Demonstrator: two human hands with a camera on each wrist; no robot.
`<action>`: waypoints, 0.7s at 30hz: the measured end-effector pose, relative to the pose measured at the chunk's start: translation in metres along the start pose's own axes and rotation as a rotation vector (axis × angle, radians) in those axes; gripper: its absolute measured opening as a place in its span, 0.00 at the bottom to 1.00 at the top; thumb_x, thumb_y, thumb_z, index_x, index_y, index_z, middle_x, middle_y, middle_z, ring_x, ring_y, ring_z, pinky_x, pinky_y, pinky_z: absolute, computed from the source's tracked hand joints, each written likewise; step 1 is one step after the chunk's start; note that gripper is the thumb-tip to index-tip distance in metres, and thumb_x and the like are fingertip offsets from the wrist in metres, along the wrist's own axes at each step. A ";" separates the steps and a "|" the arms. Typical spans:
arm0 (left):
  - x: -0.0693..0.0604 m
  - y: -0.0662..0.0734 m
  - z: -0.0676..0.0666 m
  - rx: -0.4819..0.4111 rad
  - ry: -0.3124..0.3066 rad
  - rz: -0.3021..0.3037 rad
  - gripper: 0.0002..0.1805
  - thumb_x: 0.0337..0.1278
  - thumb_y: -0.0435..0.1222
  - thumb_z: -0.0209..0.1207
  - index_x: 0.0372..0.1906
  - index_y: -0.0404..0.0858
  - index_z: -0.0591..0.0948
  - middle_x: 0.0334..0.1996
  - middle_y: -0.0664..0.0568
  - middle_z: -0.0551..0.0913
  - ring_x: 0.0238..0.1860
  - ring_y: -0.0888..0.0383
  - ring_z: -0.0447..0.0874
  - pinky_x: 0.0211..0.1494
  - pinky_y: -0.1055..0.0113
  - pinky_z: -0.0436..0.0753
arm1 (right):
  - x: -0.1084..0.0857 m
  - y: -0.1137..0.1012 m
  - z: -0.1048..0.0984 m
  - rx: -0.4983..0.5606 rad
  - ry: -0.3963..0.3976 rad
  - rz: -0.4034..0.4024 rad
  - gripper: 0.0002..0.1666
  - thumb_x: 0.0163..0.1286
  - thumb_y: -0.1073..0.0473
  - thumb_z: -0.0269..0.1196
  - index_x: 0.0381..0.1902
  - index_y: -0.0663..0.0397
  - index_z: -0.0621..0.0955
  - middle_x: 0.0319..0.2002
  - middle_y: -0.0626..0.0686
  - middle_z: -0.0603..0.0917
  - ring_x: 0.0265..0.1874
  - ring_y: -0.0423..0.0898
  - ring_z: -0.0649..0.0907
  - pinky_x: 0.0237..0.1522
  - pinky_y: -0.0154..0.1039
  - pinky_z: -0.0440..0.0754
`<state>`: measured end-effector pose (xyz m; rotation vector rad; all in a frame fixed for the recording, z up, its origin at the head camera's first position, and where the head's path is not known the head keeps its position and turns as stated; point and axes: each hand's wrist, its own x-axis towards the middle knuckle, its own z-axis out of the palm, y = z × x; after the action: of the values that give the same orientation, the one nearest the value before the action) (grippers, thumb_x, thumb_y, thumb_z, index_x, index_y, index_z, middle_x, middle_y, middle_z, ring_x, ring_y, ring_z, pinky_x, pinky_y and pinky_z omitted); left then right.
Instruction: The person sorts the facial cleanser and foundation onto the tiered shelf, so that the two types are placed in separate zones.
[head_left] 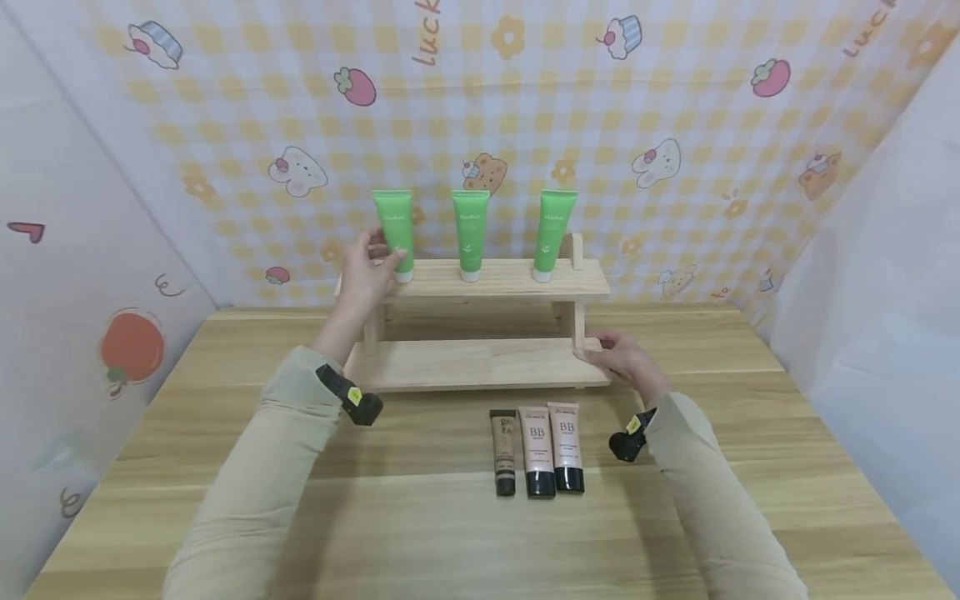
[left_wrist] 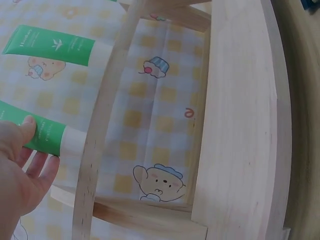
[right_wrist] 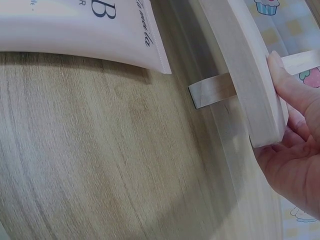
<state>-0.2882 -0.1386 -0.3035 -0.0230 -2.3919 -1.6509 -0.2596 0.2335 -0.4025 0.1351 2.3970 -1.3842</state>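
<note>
Three green tubes stand cap-down on the upper tier of a two-tier wooden shelf (head_left: 480, 364). My left hand (head_left: 369, 271) pinches the left green tube (head_left: 397, 229) between thumb and fingers; in the left wrist view, the thumb lies across its front. The middle green tube (head_left: 470, 233) and the right green tube (head_left: 553, 229), slightly tilted, stand apart from it. My right hand (head_left: 621, 358) grips the right end of the lower board, thumb on top and fingers beneath, as the right wrist view shows.
In front of the shelf, a brown tube (head_left: 505, 450) and two pink BB cream tubes, left (head_left: 537, 450) and right (head_left: 566, 446), lie on the wooden table (head_left: 405, 533). A checked patterned cloth (head_left: 480, 108) hangs behind the shelf, with pale sheets on both sides.
</note>
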 end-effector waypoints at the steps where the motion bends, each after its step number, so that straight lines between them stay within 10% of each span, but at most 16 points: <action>1: 0.000 -0.001 0.000 -0.001 0.002 0.002 0.28 0.57 0.32 0.56 0.62 0.33 0.63 0.58 0.40 0.70 0.57 0.47 0.72 0.59 0.61 0.76 | 0.000 0.000 0.000 0.002 0.002 0.002 0.39 0.62 0.53 0.62 0.64 0.66 0.61 0.66 0.69 0.58 0.65 0.62 0.61 0.68 0.50 0.60; 21: -0.015 -0.005 -0.008 0.046 0.019 -0.030 0.33 0.56 0.35 0.58 0.64 0.32 0.59 0.62 0.39 0.63 0.61 0.46 0.66 0.64 0.60 0.72 | 0.000 -0.001 0.001 0.033 0.005 0.014 0.40 0.61 0.52 0.63 0.65 0.64 0.61 0.66 0.67 0.60 0.64 0.61 0.64 0.67 0.49 0.63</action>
<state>-0.2728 -0.1457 -0.3090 0.0365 -2.4266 -1.6018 -0.2593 0.2323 -0.4023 0.1636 2.3733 -1.4187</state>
